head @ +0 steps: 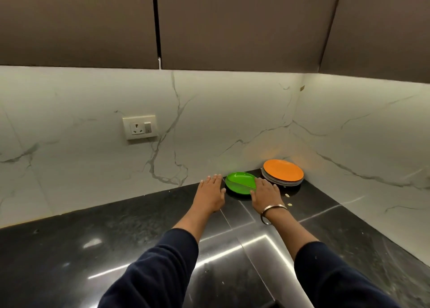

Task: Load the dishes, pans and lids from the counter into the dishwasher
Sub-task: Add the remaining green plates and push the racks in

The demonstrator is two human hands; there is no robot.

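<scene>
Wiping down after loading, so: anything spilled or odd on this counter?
A few pale crumbs lie on the black counter beside the right hand, in front of the plate stack. Nothing else stands out.

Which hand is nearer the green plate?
Right. The right hand lies on the green plate's right edge, fingers touching it. The left hand is just left of it, flat on the counter.
</scene>
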